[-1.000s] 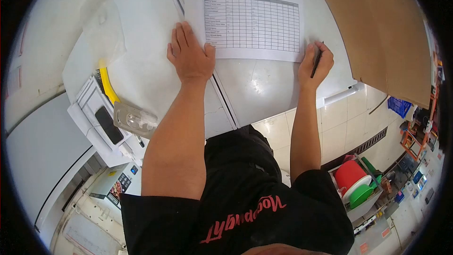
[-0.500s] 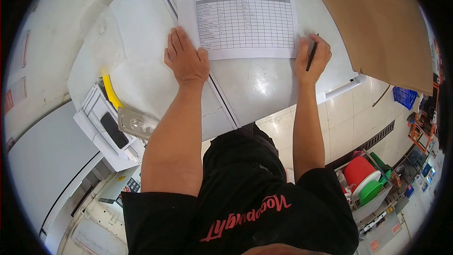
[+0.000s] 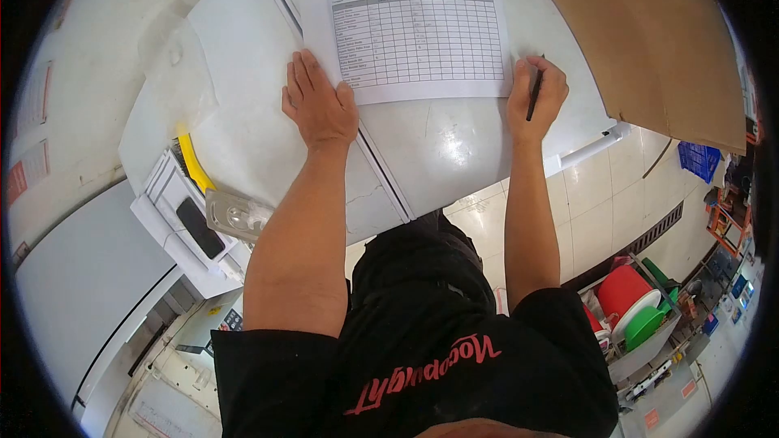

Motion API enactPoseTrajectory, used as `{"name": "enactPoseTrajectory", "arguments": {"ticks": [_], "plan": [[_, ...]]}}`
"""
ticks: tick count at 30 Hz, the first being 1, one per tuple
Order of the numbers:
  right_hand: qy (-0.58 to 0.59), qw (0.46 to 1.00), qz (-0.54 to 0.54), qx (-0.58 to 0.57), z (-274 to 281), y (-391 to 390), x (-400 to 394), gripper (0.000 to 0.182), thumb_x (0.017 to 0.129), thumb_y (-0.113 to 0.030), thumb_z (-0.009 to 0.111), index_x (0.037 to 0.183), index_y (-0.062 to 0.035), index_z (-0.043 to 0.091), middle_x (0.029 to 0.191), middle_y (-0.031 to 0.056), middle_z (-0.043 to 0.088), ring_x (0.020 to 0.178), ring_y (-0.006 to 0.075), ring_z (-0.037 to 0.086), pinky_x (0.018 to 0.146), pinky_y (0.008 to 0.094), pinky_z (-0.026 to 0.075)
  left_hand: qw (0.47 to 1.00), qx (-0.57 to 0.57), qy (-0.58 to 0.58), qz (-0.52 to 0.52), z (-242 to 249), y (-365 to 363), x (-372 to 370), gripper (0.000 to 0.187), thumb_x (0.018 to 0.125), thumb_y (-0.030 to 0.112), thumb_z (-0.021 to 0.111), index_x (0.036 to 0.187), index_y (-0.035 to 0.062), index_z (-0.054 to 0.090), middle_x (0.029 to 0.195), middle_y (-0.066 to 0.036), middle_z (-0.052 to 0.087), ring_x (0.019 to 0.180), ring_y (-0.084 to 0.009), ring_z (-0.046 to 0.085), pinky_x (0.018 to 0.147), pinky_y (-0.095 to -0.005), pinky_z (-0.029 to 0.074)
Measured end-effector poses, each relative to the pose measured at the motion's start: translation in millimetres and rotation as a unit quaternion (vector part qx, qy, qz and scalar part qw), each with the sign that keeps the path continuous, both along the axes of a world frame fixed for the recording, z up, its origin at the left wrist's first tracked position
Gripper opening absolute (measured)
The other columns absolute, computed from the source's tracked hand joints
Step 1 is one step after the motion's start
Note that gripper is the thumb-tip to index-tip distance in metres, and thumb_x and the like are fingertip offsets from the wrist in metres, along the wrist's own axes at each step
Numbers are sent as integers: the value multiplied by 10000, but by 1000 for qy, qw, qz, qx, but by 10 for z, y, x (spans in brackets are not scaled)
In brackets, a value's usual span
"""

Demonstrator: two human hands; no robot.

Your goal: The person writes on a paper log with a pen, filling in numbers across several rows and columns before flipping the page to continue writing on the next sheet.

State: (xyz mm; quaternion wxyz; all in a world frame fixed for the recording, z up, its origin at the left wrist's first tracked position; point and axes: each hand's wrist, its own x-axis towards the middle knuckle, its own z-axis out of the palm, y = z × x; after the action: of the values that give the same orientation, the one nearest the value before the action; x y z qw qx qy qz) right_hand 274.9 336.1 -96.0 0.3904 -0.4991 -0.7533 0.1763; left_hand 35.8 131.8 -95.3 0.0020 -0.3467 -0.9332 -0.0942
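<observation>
A printed sheet with a table grid [image 3: 422, 91] lies on the white worktop [image 3: 438, 138], with faint handwritten marks in some middle cells. My left hand [image 3: 320, 105] rests flat at the sheet's lower left corner, fingers stretched out and the thumb by the paper's edge. Beside the right edge of the sheet, my right hand [image 3: 540, 97] is closed around a black pen [image 3: 535, 96]. The pen stands nearly upright in the fingers, its lower end toward me.
Brown cardboard [image 3: 649, 49] covers the right side of the worktop. At the left edge are a yellow-handled brush [image 3: 191, 162], a dark phone-like object [image 3: 200, 227] and a clear plastic container [image 3: 237, 215]. A crate with red and green items [image 3: 625, 292] stands low right.
The whole view has shifted very slightly. Both hands keep nearly the same place and pose, and the pen stays in my right hand.
</observation>
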Motion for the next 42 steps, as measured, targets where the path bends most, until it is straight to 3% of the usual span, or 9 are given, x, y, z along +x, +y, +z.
{"name": "enactPoseTrajectory", "arguments": {"ticks": [7,42], "plan": [[-5,1000,-3,-3,-10,9,1,218,963,-228,720,1106,-65,704,1153,156,667,1092,358,574,982,448,462,1000,6,3,-2,7,1,2,724,1071,352,415,1671,16,191,1731,-173,244,1607,-323,201,1268,-511,116],[-17,1000,13,21,-18,14,4,185,974,-205,696,1088,-60,716,1153,160,672,1102,369,571,991,449,459,1000,3,1,14,36,35,19,750,1045,350,475,1667,29,205,1724,-162,258,1602,-315,216,1266,-532,134]]}}
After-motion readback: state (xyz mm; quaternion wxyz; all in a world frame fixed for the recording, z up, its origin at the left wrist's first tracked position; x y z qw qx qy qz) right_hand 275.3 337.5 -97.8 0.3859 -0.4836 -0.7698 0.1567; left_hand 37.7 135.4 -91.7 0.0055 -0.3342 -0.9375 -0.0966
